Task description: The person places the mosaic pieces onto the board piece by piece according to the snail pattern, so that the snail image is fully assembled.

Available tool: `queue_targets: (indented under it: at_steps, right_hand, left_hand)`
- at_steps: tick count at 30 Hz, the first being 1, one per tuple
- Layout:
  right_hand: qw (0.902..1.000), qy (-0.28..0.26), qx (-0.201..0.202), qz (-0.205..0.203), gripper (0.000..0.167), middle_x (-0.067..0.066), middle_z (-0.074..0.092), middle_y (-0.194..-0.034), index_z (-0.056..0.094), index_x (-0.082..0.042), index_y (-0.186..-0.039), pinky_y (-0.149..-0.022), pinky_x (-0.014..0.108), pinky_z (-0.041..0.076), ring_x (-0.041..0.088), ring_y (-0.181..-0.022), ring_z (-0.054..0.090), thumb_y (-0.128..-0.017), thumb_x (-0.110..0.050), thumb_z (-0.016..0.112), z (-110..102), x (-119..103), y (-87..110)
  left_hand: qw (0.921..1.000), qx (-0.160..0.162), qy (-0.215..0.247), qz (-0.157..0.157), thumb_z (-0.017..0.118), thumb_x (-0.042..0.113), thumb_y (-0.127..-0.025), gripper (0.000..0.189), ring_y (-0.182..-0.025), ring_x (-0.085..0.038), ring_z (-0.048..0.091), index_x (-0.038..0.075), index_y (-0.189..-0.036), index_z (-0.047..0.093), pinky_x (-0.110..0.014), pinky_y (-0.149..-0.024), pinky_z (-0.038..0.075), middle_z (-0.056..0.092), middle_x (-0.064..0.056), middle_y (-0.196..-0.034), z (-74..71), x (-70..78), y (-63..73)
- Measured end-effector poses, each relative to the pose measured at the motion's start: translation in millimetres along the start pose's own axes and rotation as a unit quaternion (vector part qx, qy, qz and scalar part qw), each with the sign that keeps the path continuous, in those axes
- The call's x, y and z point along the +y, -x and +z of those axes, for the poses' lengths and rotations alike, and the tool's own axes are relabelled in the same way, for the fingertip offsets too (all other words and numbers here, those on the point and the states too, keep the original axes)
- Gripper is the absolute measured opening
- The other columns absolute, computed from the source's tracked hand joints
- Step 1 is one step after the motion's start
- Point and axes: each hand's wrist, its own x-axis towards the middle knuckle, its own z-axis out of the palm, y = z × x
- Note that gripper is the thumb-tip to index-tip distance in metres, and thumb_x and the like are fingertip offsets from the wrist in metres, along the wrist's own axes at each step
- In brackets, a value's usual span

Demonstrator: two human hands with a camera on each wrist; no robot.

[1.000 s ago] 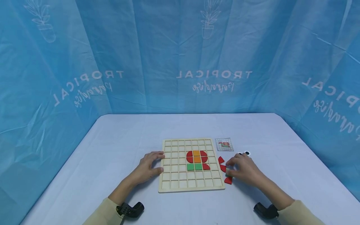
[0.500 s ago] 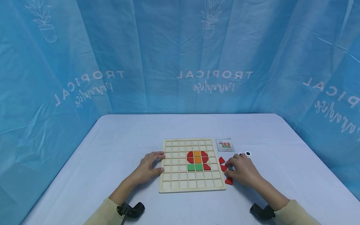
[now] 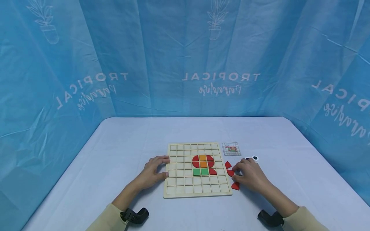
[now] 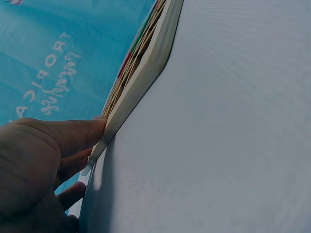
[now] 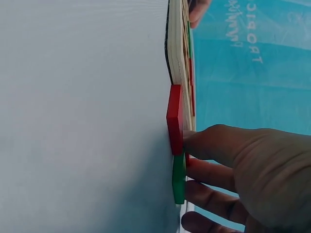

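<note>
Your hands are well apart: the left hand (image 3: pixel 154 171) rests at the nine o'clock edge of the wooden board (image 3: pixel 180 173), thumb and fingertips touching the rim, while the right hand (image 3: pixel 251 175) is down at three o'clock, just off the board. There its thumb and fingertips are at a loose green piece (image 5: pixel 179 184) on the counter (image 3: pixel 130 141); whether they pinch it I cannot tell. For good handling of that piece, take it by opposite edges rather than pressing on its face, and lift straight up, since a sideways drag would likely nudge the loose red pieces (image 3: pixel 235 186) lying close by between three and four o'clock. Light pressure from your left fingers should be enough to steady the board without tipping its rim. The board itself lies flat in front of you, pale wood ruled into shallow square cells, most of them bare. Right of its centre, two orange tiles (image 3: pixel 203 164) stand one above the other between red rounded tiles (image 3: pixel 195 161); below sit two green tiles (image 3: pixel 196 172) side by side, with a red curved tile (image 3: pixel 212 172) at their three o'clock.
</note>
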Motion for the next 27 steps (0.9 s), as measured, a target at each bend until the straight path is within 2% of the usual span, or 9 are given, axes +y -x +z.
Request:
queue_targets:
  at_steps: [8, 14, 22, 27]
  right_hand:
    - [0.9986, -0.05, 0.017, -0.006, 0.026, -0.001, 0.063, -0.09, 0.072, -0.015, -0.092, -0.067, 0.028, 0.042, 0.016, -0.088, 0.046, -0.069, -0.022, 0.081, -8, -8, -1.5]
    - [0.9956, -0.093, 0.003, -0.009, 0.025, -0.002, 0.064, -0.098, 0.071, -0.019, -0.093, -0.071, 0.027, 0.046, 0.014, -0.094, 0.047, -0.071, -0.022, 0.081, -5, -29, -8.3]
    - [0.9899, -0.124, -0.008, -0.069, 0.018, -0.007, 0.062, -0.088, 0.072, -0.018, -0.091, -0.071, 0.028, 0.041, 0.011, -0.085, 0.044, -0.074, -0.02, 0.078, 9, -66, -22.4]
    - [0.986, -0.13, -0.023, -0.102, 0.02, -0.006, 0.063, -0.089, 0.072, -0.018, -0.093, -0.07, 0.028, 0.041, 0.009, -0.085, 0.043, -0.074, -0.023, 0.078, 17, -87, -29.7]
  left_hand:
    - [1.0, 0.0, -0.001, -0.002, 0.07, 0.017, -0.083, 0.047, -0.14, -0.034, 0.026, 0.008, -0.126, 0.055, -0.059, -0.113, 0.011, 0.043, -0.007, -0.145, -0.1, 0.4, 0.5]
    - [1.0, 0.001, 0.003, -0.002, 0.07, 0.018, -0.083, 0.048, -0.14, -0.034, 0.026, 0.007, -0.126, 0.055, -0.059, -0.113, 0.011, 0.044, -0.007, -0.145, 0.6, 0.3, 1.3]
    - [0.9998, 0.006, 0.003, -0.017, 0.071, 0.018, -0.082, 0.047, -0.14, -0.032, 0.026, 0.009, -0.125, 0.056, -0.058, -0.114, 0.012, 0.044, -0.005, -0.144, 2.1, 0.8, 0.1]
    - [0.9999, 0.006, -0.001, -0.015, 0.071, 0.018, -0.082, 0.047, -0.139, -0.032, 0.027, 0.009, -0.125, 0.056, -0.058, -0.114, 0.012, 0.044, -0.005, -0.145, 1.7, 0.8, -0.4]
